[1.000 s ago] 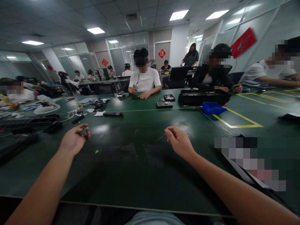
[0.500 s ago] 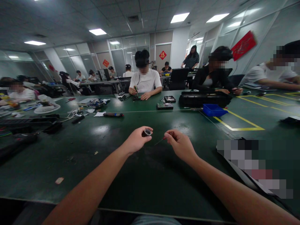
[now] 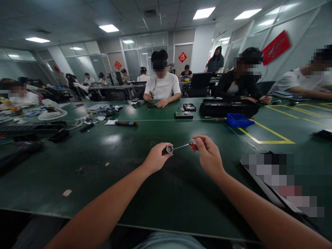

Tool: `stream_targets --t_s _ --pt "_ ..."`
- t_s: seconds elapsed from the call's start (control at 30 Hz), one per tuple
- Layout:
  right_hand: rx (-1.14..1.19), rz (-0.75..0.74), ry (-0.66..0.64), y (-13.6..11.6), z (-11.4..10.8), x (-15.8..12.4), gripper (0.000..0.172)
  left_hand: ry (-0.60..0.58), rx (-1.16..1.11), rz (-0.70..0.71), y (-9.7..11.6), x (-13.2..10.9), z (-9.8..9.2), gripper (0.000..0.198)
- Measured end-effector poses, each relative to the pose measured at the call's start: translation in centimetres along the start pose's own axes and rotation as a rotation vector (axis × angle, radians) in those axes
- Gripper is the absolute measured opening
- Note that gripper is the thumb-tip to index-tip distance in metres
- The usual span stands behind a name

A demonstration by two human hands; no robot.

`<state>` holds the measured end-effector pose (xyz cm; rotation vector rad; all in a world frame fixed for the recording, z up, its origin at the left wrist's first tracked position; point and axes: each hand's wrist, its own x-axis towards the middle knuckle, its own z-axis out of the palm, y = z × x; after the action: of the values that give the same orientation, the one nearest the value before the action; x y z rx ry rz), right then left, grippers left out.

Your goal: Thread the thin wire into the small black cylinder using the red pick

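Observation:
Between the thumb and fingers of my left hand (image 3: 157,157) is a small dark cylinder (image 3: 169,149) with a silvery ring at its end, its round opening turned toward the right and me. My right hand (image 3: 209,152) grips a thin screwdriver (image 3: 184,146) by its reddish handle. The metal shaft points left, and its tip is at or very close to the cylinder's ringed end; whether it touches I cannot tell. Both hands are above the green tabletop (image 3: 160,204).
Across the table a person in white (image 3: 163,86) works. Hard drives (image 3: 184,114), a black casing (image 3: 229,109) and a blue bin (image 3: 239,120) lie ahead. A dark pen-shaped tool (image 3: 126,123) is left of centre; cables and parts clutter the far left. A blurred-out item (image 3: 280,186) lies right.
My right hand has moved right and slightly up, and the screwdriver is now flatter, its tip nearer the cylinder. My left hand has turned the cylinder's opening more to the right.

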<state>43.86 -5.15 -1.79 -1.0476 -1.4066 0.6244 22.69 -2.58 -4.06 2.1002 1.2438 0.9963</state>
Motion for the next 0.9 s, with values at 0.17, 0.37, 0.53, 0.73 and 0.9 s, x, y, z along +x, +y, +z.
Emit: stream_targets --t_s 0.17,0.37,0.53,0.73,0.9 --pt "-0.029 0.005 -0.087 0.6 0.2 -0.1 0.029 -0.007 -0.011 0.007 -0.2 -0.1 0.1 0.037" --pt "-0.123 -0.025 -0.112 0.6 0.1 -0.3 0.028 -0.024 0.018 0.055 -0.3 -0.2 0.2 0.037" --pt "-0.234 -0.062 -0.111 -0.3 0.1 -0.4 0.024 -0.015 0.045 0.052 -0.2 -0.2 0.2 0.037" --pt "-0.379 -0.057 -0.060 -0.6 -0.2 -0.2 0.032 -0.037 0.075 0.054 -0.2 -0.2 0.1 0.039" --pt "-0.372 -0.088 -0.082 -1.0 -0.2 -0.2 0.026 -0.057 0.068 0.046 -0.2 -0.2 0.0 0.040"
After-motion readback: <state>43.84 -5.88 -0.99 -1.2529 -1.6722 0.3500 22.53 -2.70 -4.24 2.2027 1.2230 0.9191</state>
